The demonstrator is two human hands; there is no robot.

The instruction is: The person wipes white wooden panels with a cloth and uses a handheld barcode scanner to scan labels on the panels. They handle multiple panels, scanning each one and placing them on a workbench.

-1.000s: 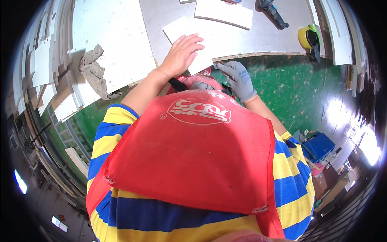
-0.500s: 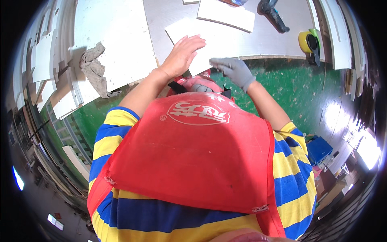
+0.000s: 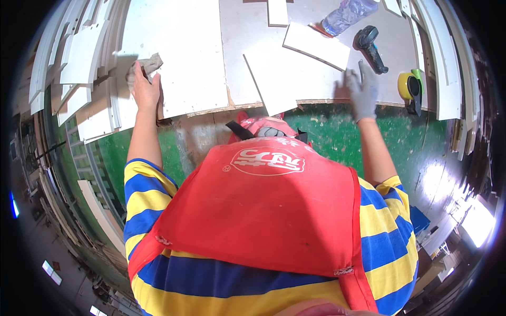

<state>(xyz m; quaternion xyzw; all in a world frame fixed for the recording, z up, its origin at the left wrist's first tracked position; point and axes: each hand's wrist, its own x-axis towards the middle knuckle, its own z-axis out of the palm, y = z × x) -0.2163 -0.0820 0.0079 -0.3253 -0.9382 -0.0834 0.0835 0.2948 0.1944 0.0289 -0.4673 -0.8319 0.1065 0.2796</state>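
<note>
My bare left hand (image 3: 146, 94) is at the far left of the work surface, its thumb and fingers around a crumpled grey rag (image 3: 152, 63); the fingertips are partly hidden. The rag lies on a large white board (image 3: 184, 63). My right hand (image 3: 363, 97), in a grey glove, is held open with fingers apart above the table's near edge, holding nothing. It is nearest to a small white panel (image 3: 317, 46) and a black handheld scanner (image 3: 370, 48). Another white panel (image 3: 271, 79) lies between my hands, one corner jutting over the table edge.
A clear plastic bottle (image 3: 349, 17) lies at the back right. A yellow tape roll in a dispenser (image 3: 408, 87) rests at the right edge. Stacked white boards (image 3: 84, 50) stand at the left, and more long boards (image 3: 448, 68) at the right. Green floor (image 3: 332, 126) shows below.
My hands have moved apart from above the middle panel, the left to the rag and the right toward the scanner. The rag is now bunched farther up the board. The whole view has shifted.
</note>
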